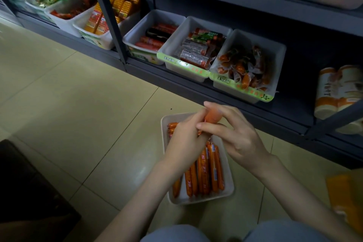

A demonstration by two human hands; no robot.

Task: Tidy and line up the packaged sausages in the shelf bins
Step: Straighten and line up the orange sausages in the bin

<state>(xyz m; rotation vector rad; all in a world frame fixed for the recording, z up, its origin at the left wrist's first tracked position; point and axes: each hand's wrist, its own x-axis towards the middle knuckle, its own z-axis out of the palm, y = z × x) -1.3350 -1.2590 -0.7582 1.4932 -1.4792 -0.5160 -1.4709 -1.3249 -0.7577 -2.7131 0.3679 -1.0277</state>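
Pale, glossy floor [78, 104] tiles run under a dark metal shelf [196, 90] in a dim shop aisle. Along the front edge of the shelf's lowest board, white shelf bins [188, 25] sit side by side, holding packaged sausages [194, 53]. A white tray [228, 190] rests on the floor just in front of the shelf, with orange sausage sticks [208, 169] lying lengthwise in it. Above the tray's far end, the left grip [184, 137] and right grip [237, 139] both curl around a held sausage [214, 117], its round end facing the camera. How many sticks they clasp is hidden. Cream rolls [334, 88] at the right edge are cut off, and a yellow pack [343, 198] at lower right is blurred.
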